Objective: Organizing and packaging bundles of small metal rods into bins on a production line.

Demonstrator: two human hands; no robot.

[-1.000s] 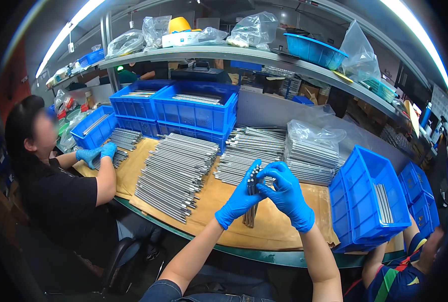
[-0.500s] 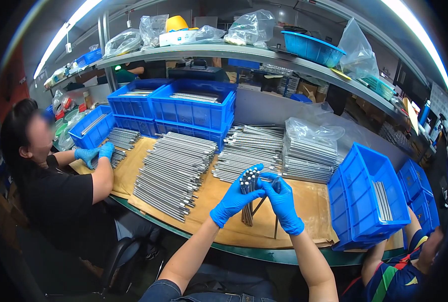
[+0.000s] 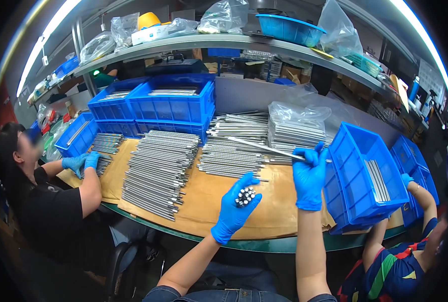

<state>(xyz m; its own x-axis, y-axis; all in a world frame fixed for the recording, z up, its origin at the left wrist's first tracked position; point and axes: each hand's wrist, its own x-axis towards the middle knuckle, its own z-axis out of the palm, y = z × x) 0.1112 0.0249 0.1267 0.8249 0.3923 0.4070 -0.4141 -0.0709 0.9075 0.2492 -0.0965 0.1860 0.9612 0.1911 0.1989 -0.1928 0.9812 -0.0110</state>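
My left hand (image 3: 229,214), in a blue glove, is closed round a bundle of thin metal rods (image 3: 245,197) whose ends point up at me. To its right and farther off, my blue-gloved right hand (image 3: 309,181) grips a single metal rod (image 3: 264,147). That rod lies nearly level and reaches leftward over a loose pile of rods (image 3: 231,157) on the table. A broad row of similar rods (image 3: 158,173) is spread on brown paper (image 3: 204,214) to the left of my hands.
Blue bins (image 3: 171,108) holding rods stand stacked at the back. Another blue bin (image 3: 367,211) stands right of my hand, beside a plastic-wrapped rod stack (image 3: 294,132). A co-worker's gloved hands (image 3: 83,163) touch rods at left. Another person (image 3: 392,267) sits at right. A shelf (image 3: 183,44) spans above.
My right hand has moved away from the left, up and rightward, and now holds one rod out level. The bundle in my left hand has tilted end-on. The view has shifted to the right.
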